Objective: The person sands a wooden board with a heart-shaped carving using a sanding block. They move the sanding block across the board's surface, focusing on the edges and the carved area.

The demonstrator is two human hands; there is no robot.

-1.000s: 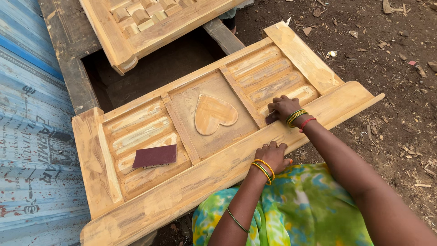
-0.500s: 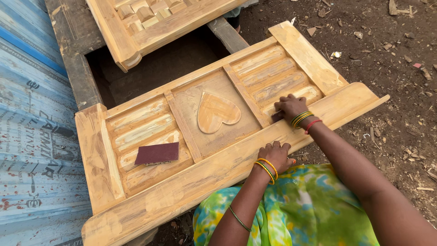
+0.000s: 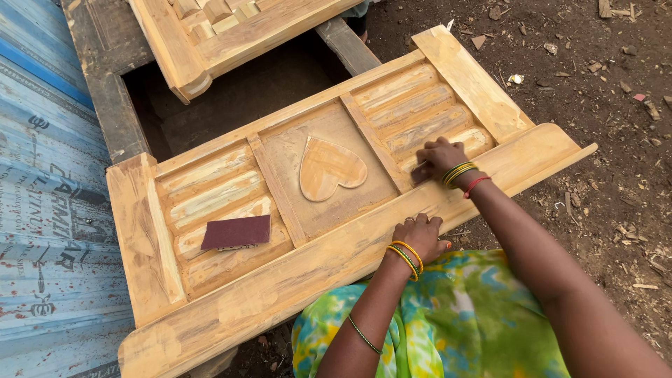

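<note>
**Two hands on a carved wooden panel**

Head view: the right hand (image 3: 439,157) presses, fingers curled together, on a small dark scrap at the ribbed right section of the carved wooden panel (image 3: 329,210); whether it grips the scrap cannot be told. The left hand (image 3: 418,234) rests closed on the panel's near rail. The panel's long axis runs from lower left to upper right. One spare sandpaper sheet (image 3: 236,232) lies on the left ribbed section, well apart, nearer the left hand. One raised heart (image 3: 329,168) sits between the two ribbed sections. A second panel (image 3: 210,31) lies beyond
</note>
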